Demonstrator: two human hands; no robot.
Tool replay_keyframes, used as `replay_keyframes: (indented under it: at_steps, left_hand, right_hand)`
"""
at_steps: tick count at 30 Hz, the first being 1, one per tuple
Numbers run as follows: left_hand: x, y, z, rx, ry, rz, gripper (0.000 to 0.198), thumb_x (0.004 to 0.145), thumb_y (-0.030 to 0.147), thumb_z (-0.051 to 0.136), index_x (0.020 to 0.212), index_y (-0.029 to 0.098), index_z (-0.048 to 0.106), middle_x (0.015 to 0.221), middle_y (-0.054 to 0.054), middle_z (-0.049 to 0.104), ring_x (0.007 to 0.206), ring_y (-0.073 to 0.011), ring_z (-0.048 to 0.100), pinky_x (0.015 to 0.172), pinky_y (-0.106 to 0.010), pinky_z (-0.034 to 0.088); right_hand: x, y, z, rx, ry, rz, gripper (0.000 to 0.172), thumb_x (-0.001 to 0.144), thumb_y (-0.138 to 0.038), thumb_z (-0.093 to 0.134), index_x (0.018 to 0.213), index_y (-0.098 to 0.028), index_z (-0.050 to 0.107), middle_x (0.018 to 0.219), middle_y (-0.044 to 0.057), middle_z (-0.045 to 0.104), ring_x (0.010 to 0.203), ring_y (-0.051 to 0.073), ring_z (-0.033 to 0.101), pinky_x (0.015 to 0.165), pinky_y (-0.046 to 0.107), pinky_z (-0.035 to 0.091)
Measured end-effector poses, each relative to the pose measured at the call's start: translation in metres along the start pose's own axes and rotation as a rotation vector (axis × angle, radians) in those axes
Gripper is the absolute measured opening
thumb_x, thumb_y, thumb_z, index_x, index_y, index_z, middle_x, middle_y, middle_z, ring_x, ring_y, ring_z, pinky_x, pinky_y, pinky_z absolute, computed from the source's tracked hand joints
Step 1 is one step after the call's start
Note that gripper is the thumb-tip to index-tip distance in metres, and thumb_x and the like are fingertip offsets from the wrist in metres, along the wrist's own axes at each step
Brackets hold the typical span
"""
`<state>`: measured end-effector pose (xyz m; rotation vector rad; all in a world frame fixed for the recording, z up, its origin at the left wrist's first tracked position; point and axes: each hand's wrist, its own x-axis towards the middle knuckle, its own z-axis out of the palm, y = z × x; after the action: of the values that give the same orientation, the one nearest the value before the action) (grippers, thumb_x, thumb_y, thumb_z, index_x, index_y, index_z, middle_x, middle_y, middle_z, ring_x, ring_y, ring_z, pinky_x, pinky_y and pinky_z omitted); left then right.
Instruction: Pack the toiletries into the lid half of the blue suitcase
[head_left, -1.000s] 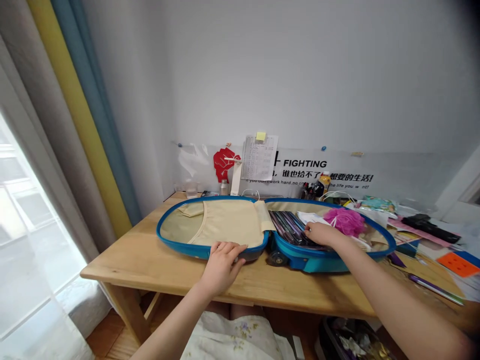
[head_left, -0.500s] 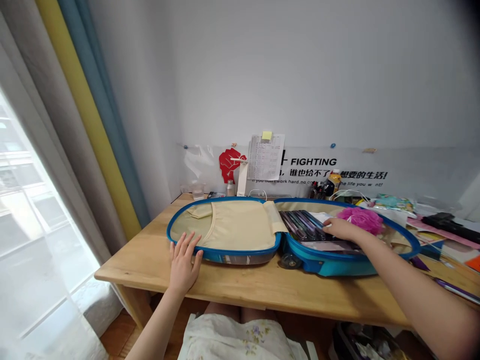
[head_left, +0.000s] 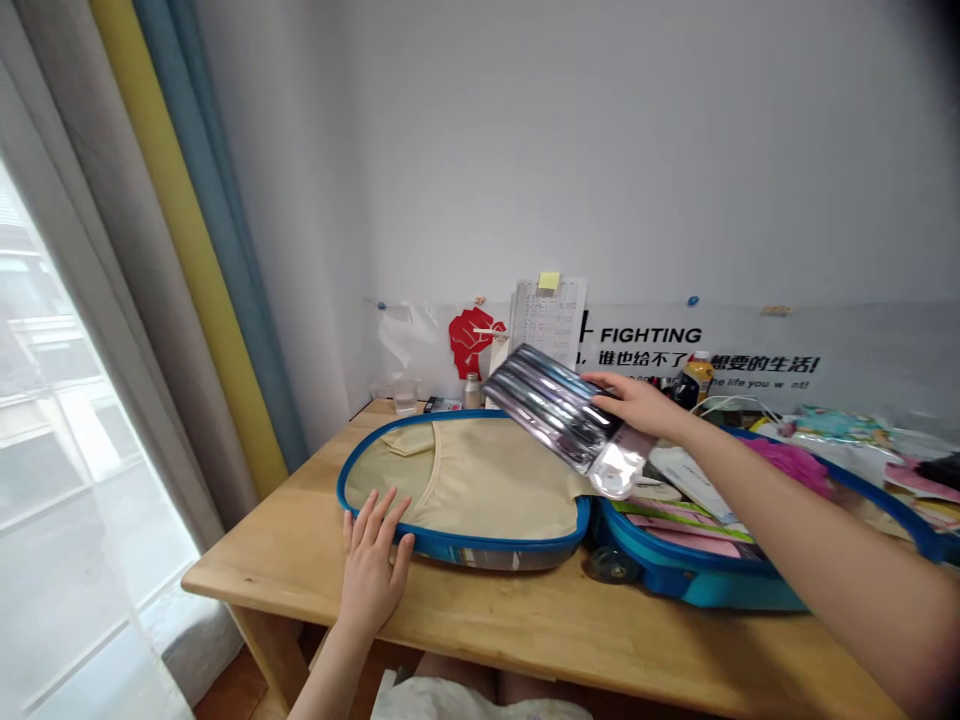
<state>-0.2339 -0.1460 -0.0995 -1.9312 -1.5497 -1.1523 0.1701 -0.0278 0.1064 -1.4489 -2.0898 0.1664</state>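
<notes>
A small blue suitcase (head_left: 480, 548) lies opened flat on the wooden table. My left hand (head_left: 376, 565) rests with spread fingers on the near rim of its cream-lined left half. Pinched in my right hand (head_left: 637, 405) is a clear plastic pack of dark, shiny pen-like sticks (head_left: 553, 402), held tilted in the air above the inner side of the left half. What the sticks are exactly I cannot make out. Below my right forearm, the right half holds pink and green flat packages (head_left: 679, 522), a white packet (head_left: 694, 482) and a pink mesh puff (head_left: 791, 468), partly hidden by the arm.
Behind the suitcase stand a clear cup (head_left: 406, 394), a small silver-capped bottle (head_left: 472, 390) and a bottle with a yellow label (head_left: 697, 375). A paper sheet (head_left: 551, 310) hangs on the wall. Curtains (head_left: 217, 250) hang at the left. Several items clutter the table's right end.
My right hand has lifted the pack of sticks out of the right half and carried it left and up, uncovering the flat packages. My left hand stays on the rim. The view has shifted slightly.
</notes>
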Motion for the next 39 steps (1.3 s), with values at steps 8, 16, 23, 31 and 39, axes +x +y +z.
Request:
replay_keyframes:
  at_steps: [8,16,23,31,39]
  left_hand:
    - [-0.001,-0.002,0.001,0.027,0.02,0.05,0.039,0.094,0.026,0.043,0.132,0.024,0.052,0.14,-0.008,0.053,0.14,-0.0236,0.033,0.117,-0.048,0.015]
    - [-0.002,-0.001,-0.002,0.025,0.002,0.035,0.04,0.094,0.026,0.042,0.133,0.025,0.052,0.141,-0.007,0.052,0.141,-0.0239,0.031,0.118,-0.049,0.015]
    - [-0.002,-0.001,-0.003,0.023,-0.016,0.033,0.041,0.093,0.027,0.043,0.133,0.025,0.053,0.14,-0.007,0.053,0.14,-0.0245,0.032,0.118,-0.049,0.015]
    - [0.001,0.001,-0.003,0.011,-0.026,0.003,0.042,0.093,0.028,0.042,0.135,0.026,0.052,0.142,-0.007,0.052,0.14,-0.0252,0.033,0.117,-0.051,0.016]
    - [0.0,-0.001,-0.002,0.02,-0.009,0.022,0.042,0.094,0.028,0.042,0.134,0.024,0.052,0.14,-0.008,0.053,0.14,-0.0246,0.033,0.117,-0.049,0.016]
  right_hand:
    - [0.073,-0.093,0.103,0.008,-0.392,-0.344,0.038,0.083,-0.019,0.054,0.12,-0.021,0.063,0.122,0.004,0.066,0.11,0.019,0.061,0.099,0.032,0.045]
    - [0.101,-0.105,0.184,-0.104,-0.477,-0.427,0.03,0.082,-0.017,0.058,0.108,-0.023,0.07,0.111,0.002,0.07,0.099,0.016,0.064,0.088,0.025,0.047]
    - [0.093,-0.1,0.212,-0.291,-0.471,-0.447,0.031,0.09,-0.036,0.051,0.103,-0.02,0.074,0.128,0.01,0.062,0.119,0.025,0.056,0.099,0.035,0.042]
    - [0.063,-0.113,0.228,-0.46,-0.525,-0.439,0.072,0.069,-0.059,0.069,0.124,-0.013,0.064,0.144,0.019,0.047,0.132,0.037,0.043,0.107,0.05,0.035]
    - [0.056,-0.131,0.193,-0.456,-0.52,-0.384,0.073,0.081,-0.063,0.055,0.141,-0.022,0.048,0.152,0.009,0.037,0.141,0.029,0.032,0.114,0.045,0.029]
